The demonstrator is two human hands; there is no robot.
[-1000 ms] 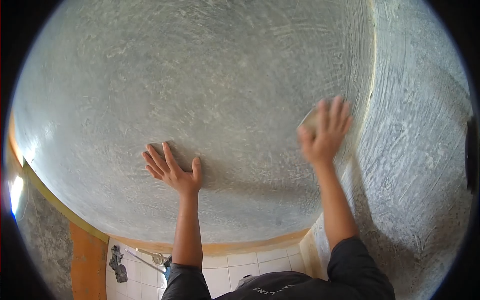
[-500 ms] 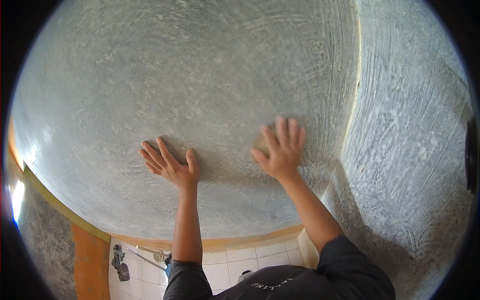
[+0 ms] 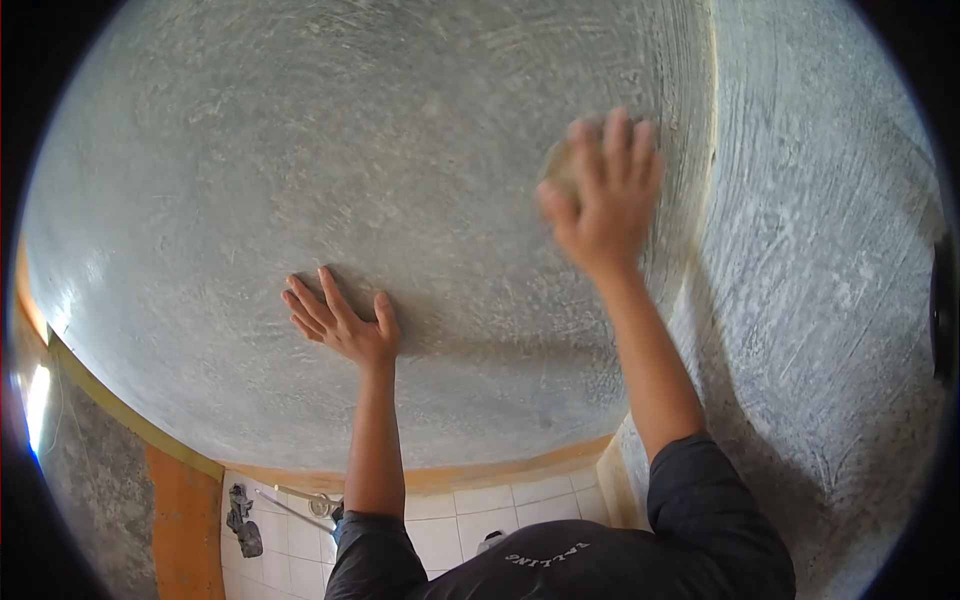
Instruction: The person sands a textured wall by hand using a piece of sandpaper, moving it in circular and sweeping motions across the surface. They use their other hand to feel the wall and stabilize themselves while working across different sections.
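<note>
My left hand (image 3: 345,325) lies flat on the grey plastered wall (image 3: 400,180), its fingers spread. Higher up and to the right, my right hand (image 3: 608,200) presses a thin, rounded tan piece (image 3: 562,170) against the same wall. That piece shows between thumb and index finger; the palm hides the rest. The right hand is slightly blurred, its fingers stretched out over the piece.
Another rough grey wall (image 3: 810,250) meets this one at a corner on the right. Below are white floor tiles (image 3: 430,540), a dark crumpled item (image 3: 243,525) and a long-handled tool (image 3: 290,505). An orange strip (image 3: 180,520) stands lower left.
My right hand has moved up and slightly right along the wall with the tan piece under it. My left hand has stayed in nearly the same place.
</note>
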